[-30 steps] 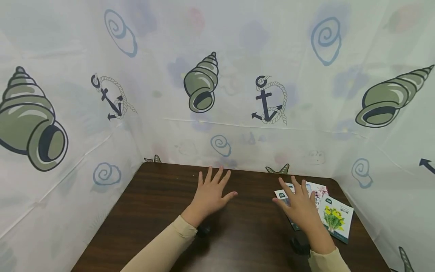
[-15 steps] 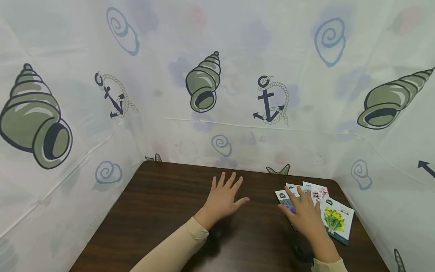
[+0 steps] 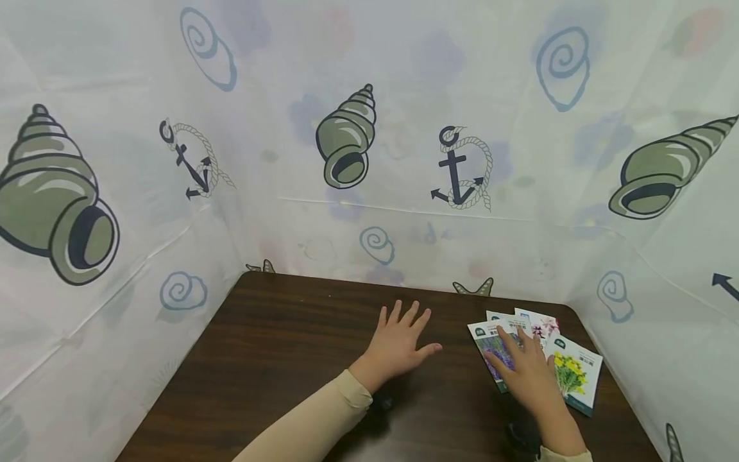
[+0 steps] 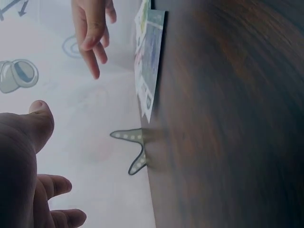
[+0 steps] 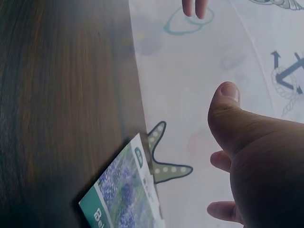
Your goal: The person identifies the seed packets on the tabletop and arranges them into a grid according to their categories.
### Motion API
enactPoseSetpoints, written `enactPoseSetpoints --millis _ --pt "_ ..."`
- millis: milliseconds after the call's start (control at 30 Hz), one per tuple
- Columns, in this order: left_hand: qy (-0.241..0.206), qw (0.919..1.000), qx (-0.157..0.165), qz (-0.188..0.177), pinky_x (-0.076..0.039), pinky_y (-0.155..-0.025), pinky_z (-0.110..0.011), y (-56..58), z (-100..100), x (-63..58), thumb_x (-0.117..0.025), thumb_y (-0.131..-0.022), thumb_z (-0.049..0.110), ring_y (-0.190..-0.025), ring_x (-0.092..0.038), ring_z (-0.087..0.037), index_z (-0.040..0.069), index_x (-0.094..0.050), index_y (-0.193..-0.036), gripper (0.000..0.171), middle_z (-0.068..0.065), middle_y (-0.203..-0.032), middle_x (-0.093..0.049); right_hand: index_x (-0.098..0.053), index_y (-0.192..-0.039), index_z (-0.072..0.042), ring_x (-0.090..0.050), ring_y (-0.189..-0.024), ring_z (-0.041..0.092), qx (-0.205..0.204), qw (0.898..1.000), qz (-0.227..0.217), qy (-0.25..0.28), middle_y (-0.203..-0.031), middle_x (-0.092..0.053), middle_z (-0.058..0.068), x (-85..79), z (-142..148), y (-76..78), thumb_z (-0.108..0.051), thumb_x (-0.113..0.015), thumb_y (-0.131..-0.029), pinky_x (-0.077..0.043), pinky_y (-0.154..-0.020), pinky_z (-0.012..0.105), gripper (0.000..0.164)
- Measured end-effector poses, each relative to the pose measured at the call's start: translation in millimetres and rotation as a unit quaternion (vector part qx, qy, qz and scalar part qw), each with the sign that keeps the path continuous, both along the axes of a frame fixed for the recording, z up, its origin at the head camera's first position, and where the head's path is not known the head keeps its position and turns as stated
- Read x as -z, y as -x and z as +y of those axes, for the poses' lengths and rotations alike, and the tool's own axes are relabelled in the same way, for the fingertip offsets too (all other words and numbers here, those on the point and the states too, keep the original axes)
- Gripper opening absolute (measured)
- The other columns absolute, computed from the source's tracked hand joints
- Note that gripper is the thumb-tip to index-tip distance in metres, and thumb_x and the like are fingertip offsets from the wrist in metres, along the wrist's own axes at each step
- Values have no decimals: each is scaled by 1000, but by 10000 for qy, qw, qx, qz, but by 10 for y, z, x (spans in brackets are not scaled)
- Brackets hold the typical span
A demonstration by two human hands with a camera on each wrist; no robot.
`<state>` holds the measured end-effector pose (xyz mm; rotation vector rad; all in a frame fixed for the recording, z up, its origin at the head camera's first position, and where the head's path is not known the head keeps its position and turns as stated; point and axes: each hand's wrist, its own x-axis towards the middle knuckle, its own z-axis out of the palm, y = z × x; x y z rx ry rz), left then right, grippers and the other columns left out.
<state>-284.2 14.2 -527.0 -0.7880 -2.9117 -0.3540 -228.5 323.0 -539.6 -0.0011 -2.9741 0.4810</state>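
Spread wide, nothing held

The lavender packet (image 3: 485,340) lies at the far right of the table (image 3: 277,346), partly hidden beneath my right hand (image 3: 528,378) as I look down. It overlaps another packet (image 3: 498,316), of which I see mainly a pale top edge. Behind them is the pink-blossom packet (image 3: 541,325), and on the outer side the yellow-flower packet (image 3: 576,375), nearest the table's right edge

My right fingers are spread, only slightly bent, and have hold of nothing; from my left wrist they show above the packets, apart from them. My left hand (image 3: 395,346) is also splayed, thumb well out, holding nothing, over bare wood left of the pile

What worries me is the overlap. If I pinched one packet, its neighbour could well ride along, and my own hand covers the spot where I would check. Thin and flat as they look, they may give my fingertips no lip, so a press might just slide them. A push outward would carry the yellow-flower packet towards the edge and the printed cloth (image 3: 416,199) around the table
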Motion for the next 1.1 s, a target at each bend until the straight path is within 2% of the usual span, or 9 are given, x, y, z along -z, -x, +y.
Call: enactPoseSetpoints --millis 400,633,833,1100 --pt "43 9996 155 -225 -21 -134 -69 -9 300 88 -35 -104 83 -170 -21 -41 35 -27 -175 86 -5 -182 -28 -42 -169 -18 -25 -155 69 193 9995 -269 -3 -168 -34 39 135 112 28 -72 -54 -106 -17 -114 94 85" --pt "-144 9990 145 -392 -20 -135 -68 17 430 97 -34 -104 83 -169 -22 -40 35 -29 -174 85 -4 -182 -29 -48 -165 -12 -43 -145 65 211 9997 56 -149 -160 -44 39 252 220 91 -65 -58 -107 -31 -108 93 80" --pt "-201 9985 193 -466 -22 -134 -68 46 529 126 -33 -105 82 -169 -24 -39 32 -32 -174 86 -6 -180 -32 -42 -167 -9 -36 -148 68 493 9984 -269 16 -163 -35 44 292 326 91 -67 -53 -108 -26 -112 92 84" --pt "-167 9971 352 -649 -24 -135 -65 13 681 170 -35 -105 81 -168 -27 -38 34 -34 -173 83 -2 -179 -34 -39 -167 -5 -34 -147 70 782 9962 -352 117 -163 -29 48 284 480 5 -65 -46 -111 -32 -113 87 83"
